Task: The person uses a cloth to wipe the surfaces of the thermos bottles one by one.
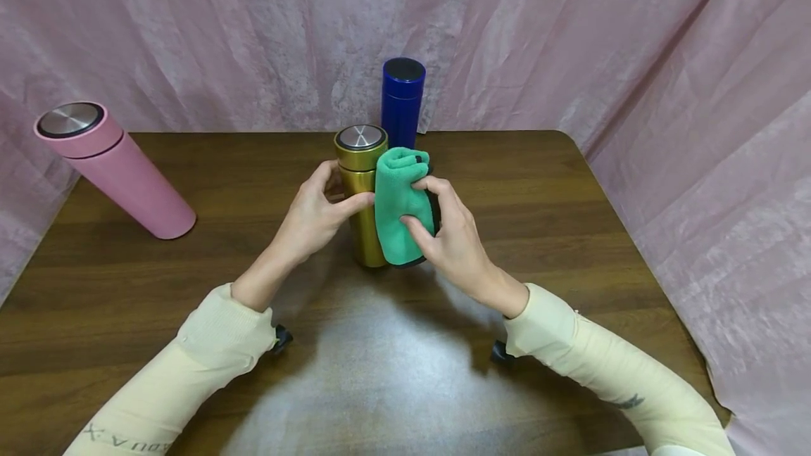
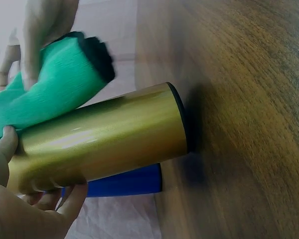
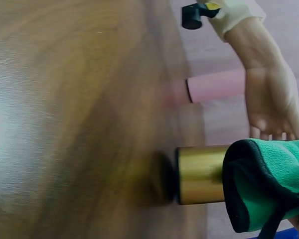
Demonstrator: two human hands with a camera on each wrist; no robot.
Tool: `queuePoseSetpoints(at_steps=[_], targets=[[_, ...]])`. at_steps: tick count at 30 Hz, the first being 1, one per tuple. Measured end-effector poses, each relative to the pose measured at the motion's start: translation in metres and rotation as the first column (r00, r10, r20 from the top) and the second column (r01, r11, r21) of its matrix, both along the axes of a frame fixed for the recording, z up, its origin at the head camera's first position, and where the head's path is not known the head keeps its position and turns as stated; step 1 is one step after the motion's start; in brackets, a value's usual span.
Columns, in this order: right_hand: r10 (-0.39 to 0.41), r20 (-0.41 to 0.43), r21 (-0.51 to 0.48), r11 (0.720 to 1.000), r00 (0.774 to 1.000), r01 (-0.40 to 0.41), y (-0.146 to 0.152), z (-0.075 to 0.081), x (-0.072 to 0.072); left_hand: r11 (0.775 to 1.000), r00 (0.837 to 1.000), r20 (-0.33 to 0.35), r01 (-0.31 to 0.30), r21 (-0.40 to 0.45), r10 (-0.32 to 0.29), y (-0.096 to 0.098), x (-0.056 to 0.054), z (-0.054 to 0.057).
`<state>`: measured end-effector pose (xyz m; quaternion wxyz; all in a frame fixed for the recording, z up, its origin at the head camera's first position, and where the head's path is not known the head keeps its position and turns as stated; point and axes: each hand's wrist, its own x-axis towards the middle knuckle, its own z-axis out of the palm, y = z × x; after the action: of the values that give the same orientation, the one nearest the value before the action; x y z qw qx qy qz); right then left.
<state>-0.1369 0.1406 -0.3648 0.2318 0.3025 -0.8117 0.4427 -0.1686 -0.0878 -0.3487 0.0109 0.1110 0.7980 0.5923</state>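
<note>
A gold thermos bottle point(image 1: 364, 231) with a steel-topped lid stands upright near the middle of the table. My left hand point(image 1: 315, 213) grips it from the left, thumb in front and fingers curled behind, as the left wrist view shows at its upper body point(image 2: 97, 142). In my right hand point(image 1: 453, 241) is a folded green cloth point(image 1: 399, 210) with black edging, pinched between thumb and fingers. The cloth lies along the bottle's right side and hides part of it. Seen from the right wrist, the folded cloth point(image 3: 284, 159) covers the bottle's upper part.
Directly behind the gold bottle stands a blue thermos bottle point(image 1: 402, 104), partly hidden. A pink thermos bottle point(image 1: 136, 185) stands at the left of the brown wooden table point(image 1: 538, 195). Pink curtains point(image 1: 507, 34) hang behind the table and along its right side.
</note>
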Motion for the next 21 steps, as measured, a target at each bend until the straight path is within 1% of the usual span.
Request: queuePoseSetpoints(at_steps=[4, 7, 10, 12, 16, 19, 21], targets=[[-0.002, 0.072, 0.05, 0.999, 0.997, -0.002, 0.002, -0.012, 0.005, 1.0, 1.0, 0.009, -0.004, -0.005, 0.004, -0.001, 0.0, 0.0], [-0.004, 0.111, 0.092, 0.996, 0.994, -0.006, 0.004, -0.021, 0.008, 1.0, 1.0, 0.015, -0.004, -0.008, 0.004, -0.001, 0.0, 0.0], [0.005, 0.148, 0.144, 0.989, 0.989, -0.027, 0.007, -0.028, 0.012, 1.0, 1.0, 0.016, -0.006, -0.014, 0.006, -0.001, -0.001, 0.0], [0.012, 0.181, 0.194, 0.98, 0.983, -0.048, 0.009, -0.031, 0.015, 1.0, 1.0, 0.016, -0.011, -0.024, 0.011, -0.001, -0.001, 0.001], [0.009, 0.252, 0.313, 0.946, 0.968, -0.09, 0.012, -0.031, 0.02, 0.999, 1.0, 0.011, -0.025, -0.036, 0.025, -0.003, -0.003, 0.001], [-0.006, 0.289, 0.395, 0.912, 0.957, -0.113, 0.011, -0.027, 0.023, 0.999, 0.999, 0.012, -0.035, -0.035, 0.035, -0.004, -0.004, 0.001], [-0.013, 0.315, 0.449, 0.883, 0.949, -0.137, 0.011, -0.023, 0.025, 0.999, 0.999, 0.017, -0.037, -0.029, 0.038, -0.005, -0.004, 0.001]])
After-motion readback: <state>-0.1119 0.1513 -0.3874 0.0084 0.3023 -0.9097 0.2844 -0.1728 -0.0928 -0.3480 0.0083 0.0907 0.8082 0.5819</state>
